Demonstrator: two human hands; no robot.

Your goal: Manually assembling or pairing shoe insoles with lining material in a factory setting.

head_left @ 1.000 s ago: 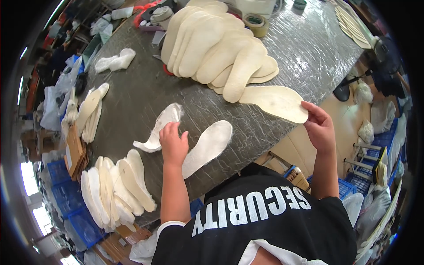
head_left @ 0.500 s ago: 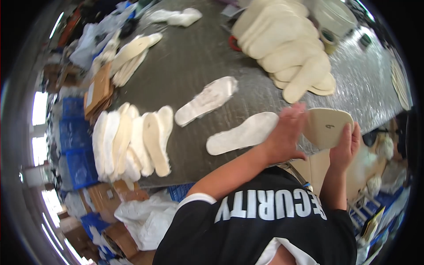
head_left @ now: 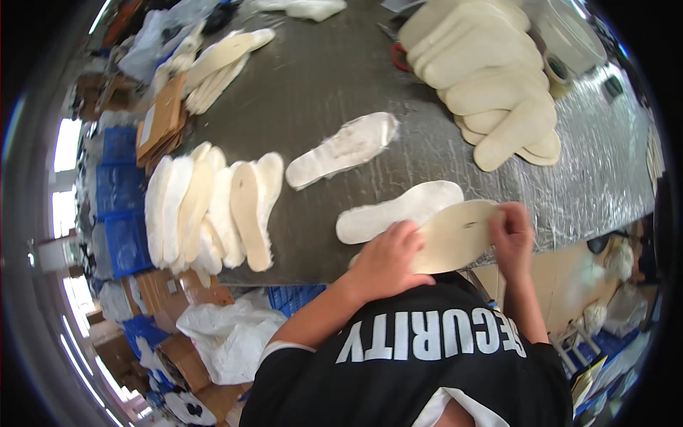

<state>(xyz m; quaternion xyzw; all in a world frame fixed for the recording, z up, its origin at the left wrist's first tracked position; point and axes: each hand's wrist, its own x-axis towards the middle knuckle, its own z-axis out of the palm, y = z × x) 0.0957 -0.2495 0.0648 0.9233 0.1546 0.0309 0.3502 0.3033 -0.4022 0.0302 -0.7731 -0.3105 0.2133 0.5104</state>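
Observation:
A cream insole [head_left: 459, 240] with a small dark mark is held at the table's near edge. My right hand [head_left: 512, 231] has its fingers curled round the insole's right end. Across its middle lies my left hand [head_left: 388, 262], fingers over the far side and thumb along the near edge, hiding part of it. Just beyond, a white fleecy insole [head_left: 402, 208] lies flat, partly overlapped by the cream one. Farther off is another fleecy insole [head_left: 345, 151] with a rough, tufted surface.
A fanned pile of cream insoles [head_left: 484, 85] is at the far right, beside tape rolls [head_left: 558, 75] and a translucent bucket [head_left: 569, 35]. A row of fleecy insoles [head_left: 213, 210] lies on the left, with brown cardboard pieces [head_left: 162, 124] behind. Blue crates [head_left: 128, 245] stand beyond the table's left edge.
The cream insole has come left and turned lengthwise, nearer my body. My left hand has moved left and down onto it, while my right hand has shifted left, keeping its end.

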